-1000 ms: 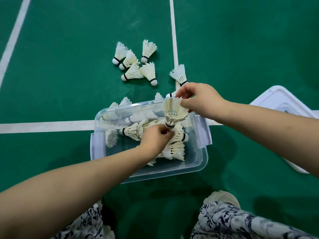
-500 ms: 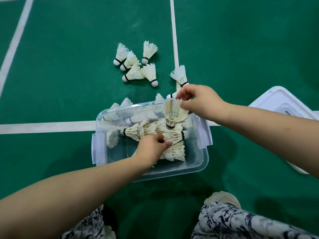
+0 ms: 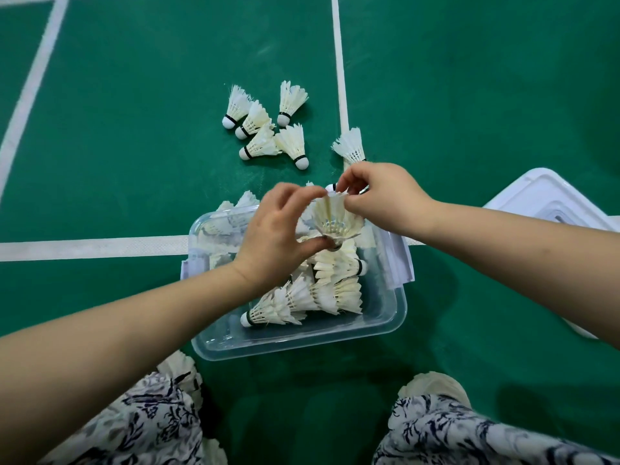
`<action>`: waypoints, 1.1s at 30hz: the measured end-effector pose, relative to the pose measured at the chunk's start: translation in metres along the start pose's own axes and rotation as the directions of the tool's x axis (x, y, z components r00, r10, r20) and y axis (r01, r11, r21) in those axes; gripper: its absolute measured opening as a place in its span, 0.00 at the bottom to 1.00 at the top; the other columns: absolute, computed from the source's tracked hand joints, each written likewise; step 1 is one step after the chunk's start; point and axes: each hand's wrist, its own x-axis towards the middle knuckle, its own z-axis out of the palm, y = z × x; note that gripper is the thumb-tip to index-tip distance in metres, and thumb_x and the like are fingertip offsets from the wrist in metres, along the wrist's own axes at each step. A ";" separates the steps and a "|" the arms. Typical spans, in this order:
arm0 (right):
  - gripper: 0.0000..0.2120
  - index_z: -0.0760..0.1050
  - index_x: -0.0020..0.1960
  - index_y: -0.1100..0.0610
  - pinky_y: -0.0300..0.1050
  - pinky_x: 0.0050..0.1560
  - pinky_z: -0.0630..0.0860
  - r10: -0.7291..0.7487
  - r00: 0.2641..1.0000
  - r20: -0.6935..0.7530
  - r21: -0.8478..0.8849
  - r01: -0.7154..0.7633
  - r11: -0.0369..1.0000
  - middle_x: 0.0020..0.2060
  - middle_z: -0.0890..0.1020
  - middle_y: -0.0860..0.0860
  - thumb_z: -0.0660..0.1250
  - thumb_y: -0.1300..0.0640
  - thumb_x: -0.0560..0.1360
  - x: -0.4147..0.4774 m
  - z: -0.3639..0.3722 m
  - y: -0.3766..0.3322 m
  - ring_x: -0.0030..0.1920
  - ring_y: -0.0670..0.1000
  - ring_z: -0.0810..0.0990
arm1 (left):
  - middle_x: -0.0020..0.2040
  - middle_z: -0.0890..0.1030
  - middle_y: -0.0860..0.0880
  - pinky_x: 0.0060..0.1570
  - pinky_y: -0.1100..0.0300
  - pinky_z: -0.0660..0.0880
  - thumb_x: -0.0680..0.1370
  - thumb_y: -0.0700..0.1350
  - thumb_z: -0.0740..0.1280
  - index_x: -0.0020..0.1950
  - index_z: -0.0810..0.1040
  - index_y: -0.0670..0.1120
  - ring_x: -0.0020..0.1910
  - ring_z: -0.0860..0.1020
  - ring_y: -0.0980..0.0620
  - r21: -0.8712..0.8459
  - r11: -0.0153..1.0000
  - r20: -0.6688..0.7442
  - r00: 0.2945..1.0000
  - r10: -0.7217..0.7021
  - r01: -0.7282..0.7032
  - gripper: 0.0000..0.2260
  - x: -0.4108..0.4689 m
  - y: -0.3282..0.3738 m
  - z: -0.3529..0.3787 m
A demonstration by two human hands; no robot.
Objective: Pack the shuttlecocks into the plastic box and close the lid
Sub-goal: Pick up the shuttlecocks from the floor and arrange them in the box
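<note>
A clear plastic box (image 3: 302, 340) sits on the green court floor and holds several white shuttlecocks (image 3: 322, 290) stacked in nested rows. Above the box both hands hold one shuttlecock (image 3: 335, 219), its feather skirt facing me. My left hand (image 3: 275, 233) grips it at the cork and the left feather edge. My right hand (image 3: 382, 196) pinches the upper right feather edge. Several loose shuttlecocks (image 3: 265, 125) lie on the floor beyond the box, with one more (image 3: 350, 146) by the white line. The white lid (image 3: 553, 203) lies at the right, partly hidden by my right arm.
White court lines (image 3: 84, 246) cross the green floor, one running under the box. My knees in patterned fabric (image 3: 469, 437) are at the bottom edge, just in front of the box.
My left hand has risen out of the box and taken hold of the upright shuttlecock that my right hand was holding. The camera has shifted slightly.
</note>
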 end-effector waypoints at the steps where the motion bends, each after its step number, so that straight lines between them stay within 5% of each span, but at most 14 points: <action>1: 0.07 0.74 0.45 0.50 0.41 0.40 0.70 -0.010 1.000 -0.011 -0.004 0.010 1.000 0.38 0.78 0.48 0.63 0.62 0.71 0.001 0.000 -0.002 0.39 0.49 0.74 | 0.49 0.75 0.46 0.48 0.57 0.70 0.66 0.57 0.68 0.56 0.71 0.53 0.48 0.68 0.51 0.094 0.986 -0.005 0.990 0.139 -0.138 0.21 0.005 -0.001 -0.001; 3: 0.07 0.74 0.44 0.51 0.42 0.43 0.73 -0.021 0.999 -0.024 -0.003 0.021 1.000 0.38 0.78 0.48 0.63 0.62 0.71 0.002 0.000 -0.006 0.40 0.50 0.75 | 0.45 0.79 0.48 0.44 0.52 0.72 0.68 0.55 0.68 0.47 0.77 0.50 0.47 0.66 0.49 0.222 0.932 -0.008 0.955 0.296 -0.287 0.12 0.009 -0.006 0.000; 6: 0.04 0.73 0.44 0.52 0.45 0.45 0.77 -0.007 1.000 -0.020 0.073 0.008 0.997 0.35 0.77 0.48 0.64 0.61 0.73 0.002 0.001 -0.008 0.37 0.52 0.79 | 0.38 0.80 0.52 0.40 0.51 0.72 0.69 0.53 0.68 0.39 0.81 0.48 0.43 0.68 0.47 0.243 0.922 -0.020 0.948 0.317 -0.303 0.09 0.005 -0.009 0.000; 8: 0.02 0.74 0.45 0.53 0.46 0.42 0.80 0.014 1.000 -0.018 0.172 -0.011 0.985 0.33 0.77 0.47 0.63 0.59 0.74 0.001 0.002 -0.007 0.39 0.54 0.81 | 0.35 0.79 0.54 0.40 0.56 0.68 0.70 0.53 0.67 0.37 0.80 0.47 0.40 0.68 0.48 0.161 0.963 -0.017 0.975 0.223 -0.218 0.10 -0.002 -0.007 -0.003; 10: 0.03 0.74 0.45 0.54 0.48 0.42 0.81 0.035 0.999 -0.036 0.205 -0.027 0.978 0.33 0.78 0.48 0.62 0.59 0.75 0.002 0.001 -0.005 0.41 0.56 0.82 | 0.34 0.75 0.58 0.39 0.58 0.64 0.72 0.53 0.67 0.36 0.76 0.51 0.41 0.68 0.50 -0.020 0.998 -0.016 0.998 -0.064 0.064 0.08 -0.008 -0.008 -0.005; 13: 0.06 0.73 0.45 0.54 0.48 0.43 0.80 0.101 0.992 -0.072 0.262 -0.079 0.962 0.32 0.77 0.49 0.60 0.63 0.74 0.008 -0.002 0.002 0.39 0.54 0.79 | 0.33 0.73 0.57 0.40 0.57 0.65 0.75 0.51 0.65 0.36 0.76 0.51 0.41 0.72 0.49 -0.122 0.935 -0.001 0.942 -0.335 0.332 0.08 -0.018 -0.014 0.001; 17: 0.08 0.74 0.44 0.54 0.48 0.42 0.80 0.155 0.983 -0.097 0.303 -0.119 0.945 0.31 0.76 0.49 0.60 0.65 0.72 0.013 -0.003 0.010 0.37 0.52 0.78 | 0.34 0.75 0.47 0.37 0.55 0.68 0.76 0.51 0.64 0.38 0.78 0.43 0.38 0.72 0.47 -0.017 0.948 0.065 0.946 -0.317 0.319 0.13 -0.030 -0.010 0.006; 20: 0.08 0.74 0.43 0.53 0.47 0.41 0.79 0.159 0.983 -0.087 0.304 -0.125 0.944 0.32 0.77 0.49 0.60 0.65 0.72 0.012 -0.001 0.014 0.37 0.51 0.79 | 0.32 0.73 0.50 0.34 0.57 0.66 0.76 0.53 0.63 0.35 0.76 0.44 0.34 0.71 0.49 0.032 0.946 0.120 0.939 -0.323 0.321 0.15 -0.036 -0.011 0.009; 25: 0.10 0.73 0.40 0.51 0.43 0.38 0.79 0.158 0.984 -0.086 0.304 -0.125 0.944 0.32 0.76 0.49 0.60 0.65 0.72 0.015 0.000 0.017 0.36 0.50 0.78 | 0.25 0.68 0.51 0.32 0.56 0.62 0.76 0.52 0.63 0.28 0.68 0.46 0.28 0.67 0.51 -0.115 0.847 0.213 0.846 -0.489 0.519 0.19 -0.033 -0.015 0.025; 33: 0.10 0.73 0.39 0.51 0.46 0.40 0.79 0.242 0.949 -0.202 0.289 -0.178 0.941 0.31 0.76 0.48 0.60 0.64 0.71 0.035 -0.015 0.035 0.33 0.49 0.77 | 0.25 0.66 0.50 0.29 0.57 0.59 0.77 0.53 0.62 0.27 0.64 0.47 0.27 0.65 0.52 -0.055 0.834 0.386 0.782 -0.490 0.550 0.20 -0.030 -0.014 0.042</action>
